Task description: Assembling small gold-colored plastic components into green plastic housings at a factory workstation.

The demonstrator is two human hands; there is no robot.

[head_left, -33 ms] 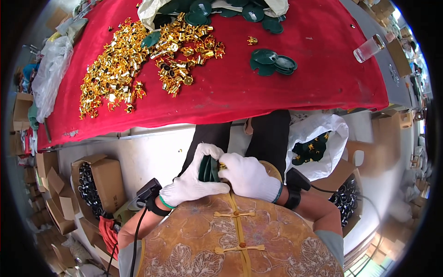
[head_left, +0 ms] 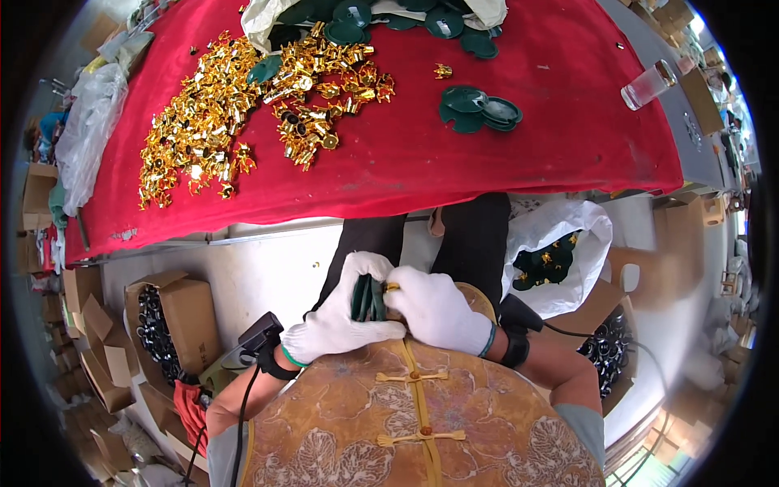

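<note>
In front of my torso, my left hand (head_left: 349,312) in a white glove is closed around a few dark green discs (head_left: 367,299), held on edge between fingers and thumb. My right hand (head_left: 438,312), gloved the same way, meets it from the right. Its fingertips pinch a small gold piece (head_left: 392,286) at the side of the discs; most of that piece is hidden by the glove. On the red-covered table (head_left: 389,170) ahead lie a large heap of gold pronged pieces (head_left: 203,122), a small pile of green discs (head_left: 479,109) and a single gold piece (head_left: 443,71).
A white sack (head_left: 258,24) spills green discs at the far edge. By my right leg, an open white bag (head_left: 596,235) contains green discs with gold pieces. Cardboard boxes (head_left: 191,321) of dark parts stand either side. A clear glass (head_left: 649,85) lies at the table's right.
The green discs have turned slightly in my left hand and show more edge-on, with narrow gaps between them. Both hands stay almost in place.
</note>
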